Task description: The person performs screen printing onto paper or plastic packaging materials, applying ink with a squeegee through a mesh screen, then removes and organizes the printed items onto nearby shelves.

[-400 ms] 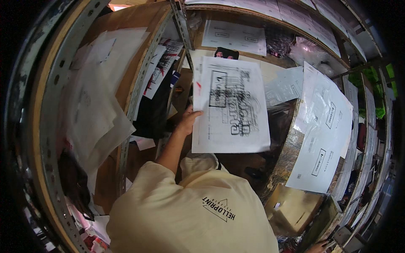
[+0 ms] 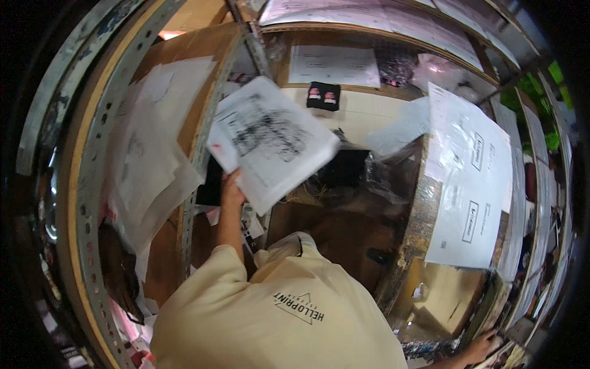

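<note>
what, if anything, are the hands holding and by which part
The left hand holds paper by its lower-left edge; whether the right hand grips anything cannot be told.

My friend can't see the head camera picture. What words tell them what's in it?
A person in a cream shirt holds up white paper with blurred black print in their left hand. Their right hand is low at the far right. Shelves with papers stand around them.
</note>
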A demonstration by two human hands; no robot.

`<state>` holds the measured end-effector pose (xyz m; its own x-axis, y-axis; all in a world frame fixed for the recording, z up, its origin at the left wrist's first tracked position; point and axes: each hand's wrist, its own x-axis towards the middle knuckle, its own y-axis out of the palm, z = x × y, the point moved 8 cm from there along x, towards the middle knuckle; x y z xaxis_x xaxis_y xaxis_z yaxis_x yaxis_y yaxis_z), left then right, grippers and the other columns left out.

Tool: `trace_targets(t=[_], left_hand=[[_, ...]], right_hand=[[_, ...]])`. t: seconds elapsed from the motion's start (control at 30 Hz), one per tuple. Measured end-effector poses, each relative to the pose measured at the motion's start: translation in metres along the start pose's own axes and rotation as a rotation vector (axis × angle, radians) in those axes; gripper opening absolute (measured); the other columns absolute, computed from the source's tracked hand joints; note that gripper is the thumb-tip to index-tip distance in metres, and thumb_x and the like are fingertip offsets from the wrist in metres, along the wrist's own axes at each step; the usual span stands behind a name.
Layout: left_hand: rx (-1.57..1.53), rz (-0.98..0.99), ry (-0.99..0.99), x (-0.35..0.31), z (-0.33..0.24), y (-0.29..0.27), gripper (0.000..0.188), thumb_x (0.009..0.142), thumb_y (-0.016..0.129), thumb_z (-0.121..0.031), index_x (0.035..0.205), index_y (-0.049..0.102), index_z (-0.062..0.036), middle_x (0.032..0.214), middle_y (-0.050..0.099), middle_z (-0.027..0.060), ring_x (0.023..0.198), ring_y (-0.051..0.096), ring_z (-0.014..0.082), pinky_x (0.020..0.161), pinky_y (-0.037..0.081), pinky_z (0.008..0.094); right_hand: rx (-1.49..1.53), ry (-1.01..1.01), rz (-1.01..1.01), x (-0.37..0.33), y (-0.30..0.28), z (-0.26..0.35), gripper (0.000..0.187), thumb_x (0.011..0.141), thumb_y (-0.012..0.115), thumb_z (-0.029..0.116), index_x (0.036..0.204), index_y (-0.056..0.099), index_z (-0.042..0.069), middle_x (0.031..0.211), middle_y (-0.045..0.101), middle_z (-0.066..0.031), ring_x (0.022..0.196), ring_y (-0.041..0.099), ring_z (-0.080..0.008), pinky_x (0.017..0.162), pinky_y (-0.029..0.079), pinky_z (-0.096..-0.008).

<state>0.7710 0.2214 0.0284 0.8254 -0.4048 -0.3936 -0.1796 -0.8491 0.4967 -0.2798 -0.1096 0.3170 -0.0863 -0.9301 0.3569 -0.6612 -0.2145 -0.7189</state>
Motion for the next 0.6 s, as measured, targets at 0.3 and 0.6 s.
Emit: trace_targets(t=[0.3,0.6], left_hand=[[-0.138,-0.425,0.231,0.057,-0.057,-0.134,0.041,0.098,0.065,-0.011,0.136,0.054,-0.003,0.131,0.065,0.0146,0.123,0.062,0.0307,0.102,0.053,0.0451],[0.459,-1.009,0.449,-0.035,-0.09,-0.043,0.051,0.099,0.07,-0.024,0.135,0.052,0.0068,0.132,0.058,0.0251,0.116,0.061,0.0343,0.097,0.054,0.042]], right_hand=[[0.209,0.287,0.079,-0.008,-0.06,0.037,0.068,0.104,0.039,0.06,0.133,0.067,0.005,0.128,0.07,-0.0173,0.109,0.067,-0.0412,0.093,0.052,-0.0526],[0.233,0.263,0.101,-0.023,-0.074,0.047,0.075,0.097,0.048,0.067,0.146,0.054,0.011,0.135,0.064,-0.02,0.116,0.064,-0.0418,0.091,0.052,-0.0545]])
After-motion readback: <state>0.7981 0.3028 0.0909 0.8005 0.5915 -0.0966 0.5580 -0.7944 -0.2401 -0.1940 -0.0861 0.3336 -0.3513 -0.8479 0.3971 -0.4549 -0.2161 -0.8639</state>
